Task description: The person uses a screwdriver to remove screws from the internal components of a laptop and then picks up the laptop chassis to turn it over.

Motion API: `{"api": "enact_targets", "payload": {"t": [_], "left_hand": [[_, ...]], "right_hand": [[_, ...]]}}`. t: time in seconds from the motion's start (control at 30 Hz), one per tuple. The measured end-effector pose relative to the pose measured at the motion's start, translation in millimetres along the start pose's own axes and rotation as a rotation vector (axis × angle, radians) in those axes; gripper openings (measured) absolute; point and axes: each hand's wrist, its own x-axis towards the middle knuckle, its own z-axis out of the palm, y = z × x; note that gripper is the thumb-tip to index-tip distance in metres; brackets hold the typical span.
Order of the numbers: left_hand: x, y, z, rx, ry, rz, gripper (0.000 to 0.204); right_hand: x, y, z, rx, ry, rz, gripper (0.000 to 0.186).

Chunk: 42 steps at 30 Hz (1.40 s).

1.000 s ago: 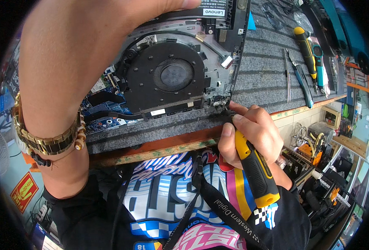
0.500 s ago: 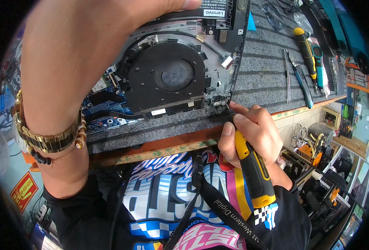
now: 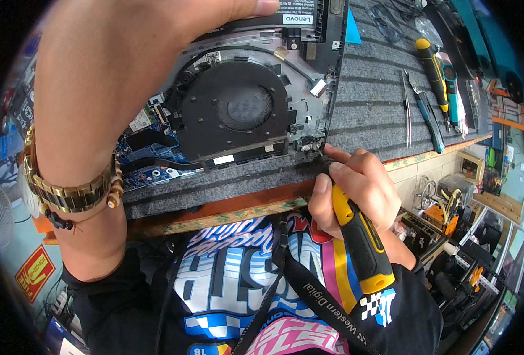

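Observation:
An opened laptop base (image 3: 309,53) lies on the grey ribbed mat, its round black fan (image 3: 232,103) and part of a blue circuit board (image 3: 182,151) exposed. My left hand (image 3: 214,15) reaches over its far side, thumb stretched across the black battery (image 3: 300,7); the other fingers are cut off by the upper edge. At the base's near right corner, my right hand (image 3: 365,186) is closed around a yellow-and-black screwdriver (image 3: 362,248). Its handle points back toward me, and its forefinger touches or nearly touches the corner. The contact at the driver's tip is hard to make out.
Tweezers (image 3: 408,112), a blue-handled blade tool (image 3: 430,121) and another yellow-black screwdriver (image 3: 433,74) lie on the mat (image 3: 371,89) to the right. The wooden table edge (image 3: 238,210) runs between me and the laptop. Shelved equipment (image 3: 445,207) stands beyond it at right.
The laptop base has shifted slightly left together with my left hand. My right hand and the screwdriver have moved only a little.

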Motion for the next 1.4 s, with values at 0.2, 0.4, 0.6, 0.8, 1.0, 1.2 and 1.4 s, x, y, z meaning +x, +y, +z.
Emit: {"api": "enact_targets", "payload": {"t": [0.2, 0.4, 0.6, 0.8, 1.0, 1.2, 1.4], "left_hand": [[11, 4, 4, 0.034, 0.078, -0.053, 0.065], [24, 9, -4, -0.045, -0.054, -0.198, 0.071], [32, 13, 12, 0.097, -0.184, -0.401, 0.079], [48, 0, 8, -0.014, -0.304, -0.49, 0.08], [18, -95, 9, -0.276, -0.299, -0.517, 0.08], [35, 7, 20, 0.057, -0.247, -0.408, 0.079], [34, 4, 21, -0.014, -0.24, -0.447, 0.078]], "right_hand": [[-15, 5, -6, 0.214, 0.083, 0.124, 0.023], [-17, 9, -6, 0.282, 0.081, 0.156, 0.027], [-18, 8, -3, 0.218, 0.134, 0.135, 0.023], [-14, 12, 1, 0.187, 0.122, 0.116, 0.022], [-15, 8, -1, 0.193, 0.13, 0.113, 0.019], [-15, 11, 0, 0.153, 0.124, 0.123, 0.019], [-15, 8, -1, 0.166, 0.119, 0.127, 0.022]]}}
